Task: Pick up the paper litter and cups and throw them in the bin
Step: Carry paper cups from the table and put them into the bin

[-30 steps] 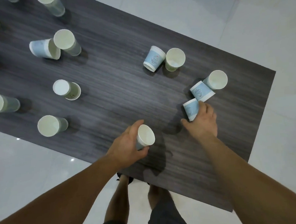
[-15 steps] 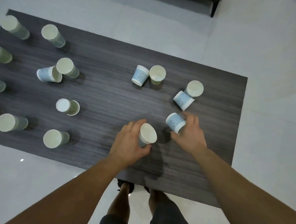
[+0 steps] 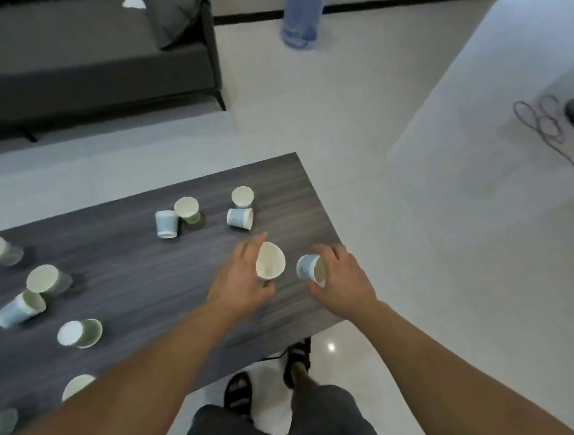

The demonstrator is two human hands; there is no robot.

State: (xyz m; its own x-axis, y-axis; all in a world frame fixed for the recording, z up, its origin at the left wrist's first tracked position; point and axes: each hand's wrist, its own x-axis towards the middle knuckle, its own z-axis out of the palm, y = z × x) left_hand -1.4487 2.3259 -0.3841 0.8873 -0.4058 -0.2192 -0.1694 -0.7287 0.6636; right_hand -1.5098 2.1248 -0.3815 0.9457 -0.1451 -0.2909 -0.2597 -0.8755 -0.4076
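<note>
Head view, looking down. Your left hand (image 3: 239,284) grips a white paper cup (image 3: 270,260), fingers curled round its far wall and thumb beneath, the open mouth tilted up toward you. Just beside it, your right hand (image 3: 343,281) holds a pale blue printed paper cup (image 3: 310,267) tipped on its side, fingers wrapped over the rim end. Both cups are low over the right end of the dark grey wood-grain tabletop (image 3: 130,253); whether either touches it cannot be told.

Beyond your hands, four more cups sit in two pairs: an upturned blue cup (image 3: 167,223) touching a pale green cup (image 3: 187,208), and a white cup (image 3: 242,196) just behind a blue cup lying on its side (image 3: 240,217). Well apart at the left end is a scatter of about six more cups (image 3: 44,279), some upright, some toppled.

Across the pale tiled floor are a dark grey sofa (image 3: 84,61), a large blue water bottle (image 3: 301,14) and a loose cable (image 3: 542,124). No bin is in view, and no loose paper litter shows.

The task looks early: two cups are in hand but not yet binned, and roughly ten wait on the tabletop.
</note>
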